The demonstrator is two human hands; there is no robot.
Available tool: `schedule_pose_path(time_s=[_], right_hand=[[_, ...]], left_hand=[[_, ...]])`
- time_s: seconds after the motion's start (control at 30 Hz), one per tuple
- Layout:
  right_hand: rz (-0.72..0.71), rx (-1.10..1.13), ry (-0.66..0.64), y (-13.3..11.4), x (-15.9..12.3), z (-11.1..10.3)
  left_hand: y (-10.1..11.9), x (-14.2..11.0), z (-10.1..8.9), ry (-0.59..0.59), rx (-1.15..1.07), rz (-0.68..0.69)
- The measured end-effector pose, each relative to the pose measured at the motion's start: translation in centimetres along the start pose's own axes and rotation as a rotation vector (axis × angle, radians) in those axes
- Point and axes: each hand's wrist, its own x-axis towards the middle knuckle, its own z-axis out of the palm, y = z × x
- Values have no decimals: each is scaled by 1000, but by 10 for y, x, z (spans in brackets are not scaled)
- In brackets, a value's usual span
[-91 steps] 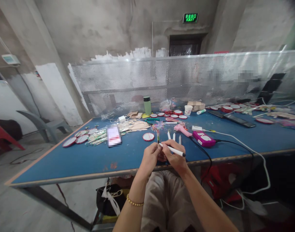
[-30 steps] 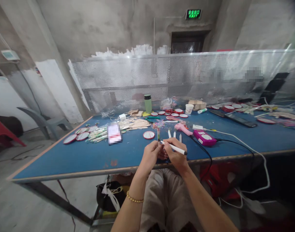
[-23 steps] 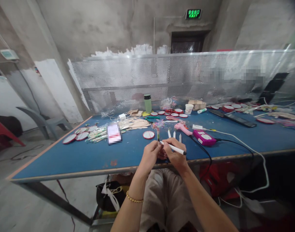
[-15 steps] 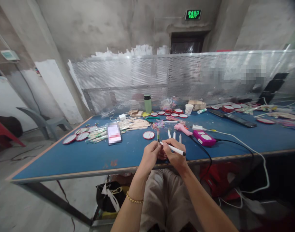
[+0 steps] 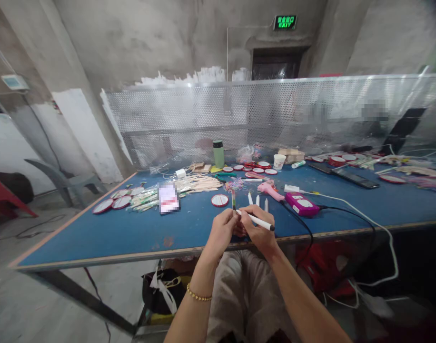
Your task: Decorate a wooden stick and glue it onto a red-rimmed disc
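Note:
My left hand (image 5: pixel 223 228) is closed around the lower end of a narrow wooden craft stick (image 5: pixel 233 199), which stands upright with coloured bands on it. Pinched in my right hand (image 5: pixel 259 228) is a white marker (image 5: pixel 257 219) with a black end, its tip by the stick at my left fingertips. Whether the tip touches the stick is too small to tell. Just beyond my hands lie several more white markers (image 5: pixel 258 199). A round white disc with a red rim (image 5: pixel 220 200) rests on the blue table (image 5: pixel 132 238), left of the stick.
A pink glue gun (image 5: pixel 271 191) and a purple box (image 5: pixel 302 205) with cables lie to the right. Wooden sticks (image 5: pixel 203 183), red-rimmed discs (image 5: pixel 121 202) and a pixelated card (image 5: pixel 168 197) are on the left. A green bottle (image 5: pixel 218 153) and paper cup (image 5: pixel 279 161) stand behind.
Both hands keep their hold on the stick and the marker. The marker and right fingers shift only very slightly, and the whole view has moved a little since the earliest frame.

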Motion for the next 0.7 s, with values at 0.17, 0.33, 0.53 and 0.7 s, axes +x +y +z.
schedule_pose_path(time_s=[0.17, 0.33, 0.53, 0.7], right_hand=[[-27, 16, 4, 1, 1, 2], [-28, 10, -6, 1, 1, 1], [-22, -11, 33, 0, 0, 0], [-25, -12, 30, 1, 0, 0]], left_hand=[[-1, 0, 0, 14, -6, 8], [-1, 1, 0, 23, -7, -3], [0, 0, 0, 14, 10, -9], [-1, 0, 0, 7, 3, -11]])
